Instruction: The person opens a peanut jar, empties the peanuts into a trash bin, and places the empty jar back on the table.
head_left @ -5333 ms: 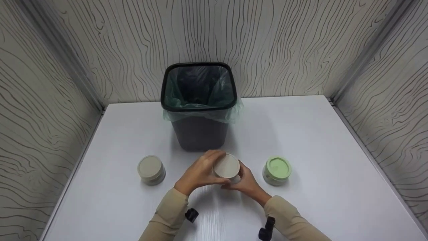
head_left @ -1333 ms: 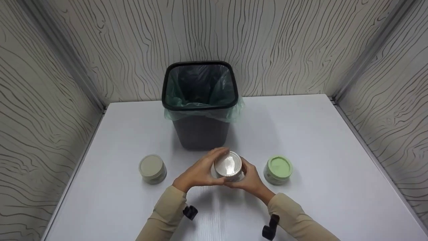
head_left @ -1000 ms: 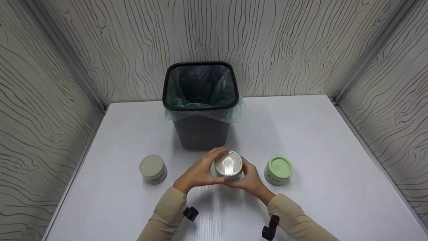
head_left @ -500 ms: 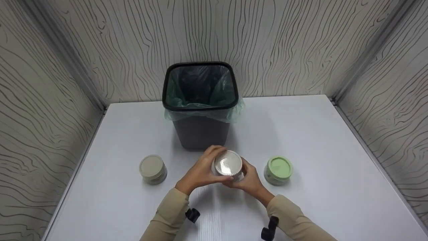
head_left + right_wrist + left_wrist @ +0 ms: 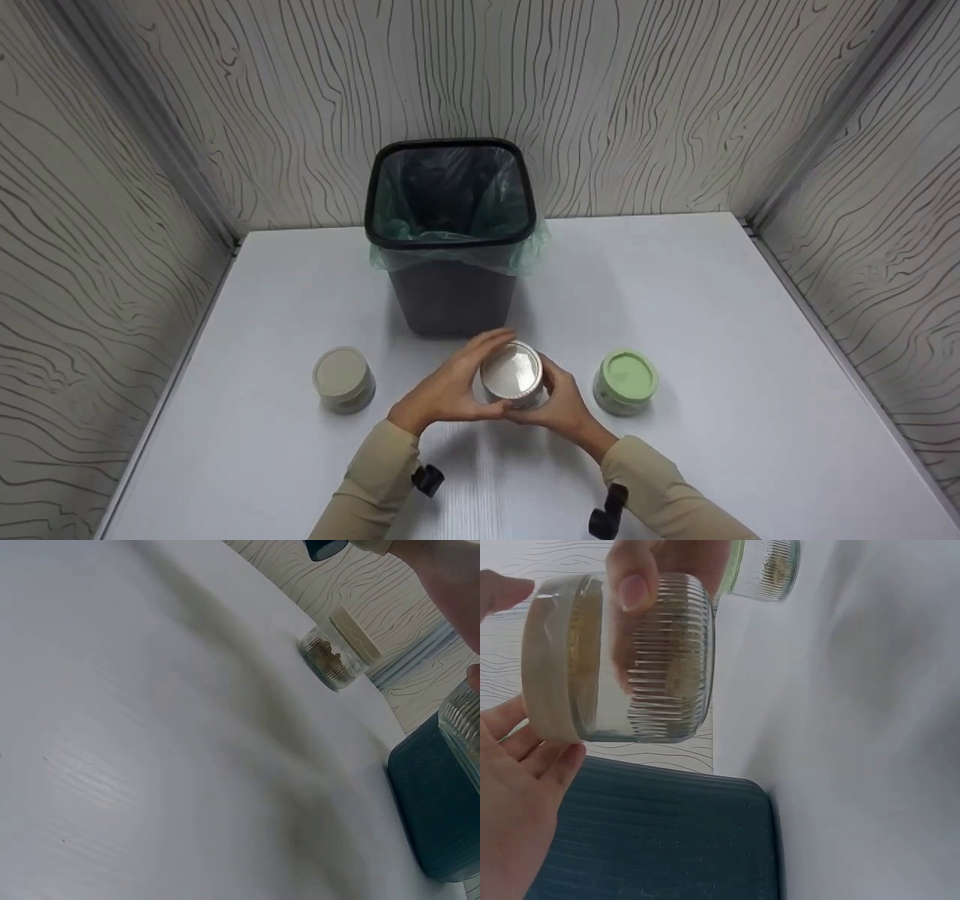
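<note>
A clear ribbed glass jar [image 5: 682,690] is held above the white tabletop between both hands. Its pale round lid [image 5: 511,369] catches a bright reflection in the head view. My left hand [image 5: 446,390] curves round the lid; in the left wrist view its fingers press the lid's rim while the thumb looks slightly apart. My right hand [image 5: 564,403] grips the glass body lower down. Something brownish shows dimly inside. Only a sliver of the jar enters the right wrist view at its right edge.
Behind the hands stands a dark bin [image 5: 457,296] with a black rim and green liner. A beige-lidded jar [image 5: 343,379] with brown lumps is on the left, a green-lidded jar [image 5: 625,381] on the right. Wood-patterned walls enclose the white table [image 5: 300,292].
Over five seconds the lid's tilt has shifted, from matte to glossy reflection. In the last half second my left hand has turned slightly round the lid, its thumb sliding left. The jar remains held.
</note>
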A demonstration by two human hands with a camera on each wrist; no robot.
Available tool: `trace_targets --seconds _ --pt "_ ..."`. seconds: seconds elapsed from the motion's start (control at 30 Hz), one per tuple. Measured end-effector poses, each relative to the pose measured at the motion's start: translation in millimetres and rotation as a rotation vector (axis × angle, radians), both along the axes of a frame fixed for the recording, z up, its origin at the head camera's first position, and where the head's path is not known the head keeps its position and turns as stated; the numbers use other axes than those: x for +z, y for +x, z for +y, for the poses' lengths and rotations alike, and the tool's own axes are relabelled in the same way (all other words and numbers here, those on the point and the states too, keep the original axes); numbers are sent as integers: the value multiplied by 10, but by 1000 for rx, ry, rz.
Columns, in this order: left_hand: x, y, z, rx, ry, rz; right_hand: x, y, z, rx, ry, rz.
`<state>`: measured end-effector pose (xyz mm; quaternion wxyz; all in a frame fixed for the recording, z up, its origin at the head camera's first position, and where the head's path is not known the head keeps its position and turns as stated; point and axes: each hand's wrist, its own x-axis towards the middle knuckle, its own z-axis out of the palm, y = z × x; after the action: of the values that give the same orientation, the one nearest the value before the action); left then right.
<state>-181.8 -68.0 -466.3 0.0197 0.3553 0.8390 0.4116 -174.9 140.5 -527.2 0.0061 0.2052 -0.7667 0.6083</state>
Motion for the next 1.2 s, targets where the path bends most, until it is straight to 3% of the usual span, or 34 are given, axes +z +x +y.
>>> trace_targets --seconds 0.33,0.6,0.97,1.2 --pt "-31 14 21 7 -16 -19 -27 -20 21 12 -12 33" --pt "-38 20 49 37 14 -24 -21 4 -6 -20 1 -15" --pt "-43 2 96 120 25 27 7 -17 -46 -101 1 -101" --pt "-59 -2 129 190 32 45 5 -40 -61 -122 1 -88"
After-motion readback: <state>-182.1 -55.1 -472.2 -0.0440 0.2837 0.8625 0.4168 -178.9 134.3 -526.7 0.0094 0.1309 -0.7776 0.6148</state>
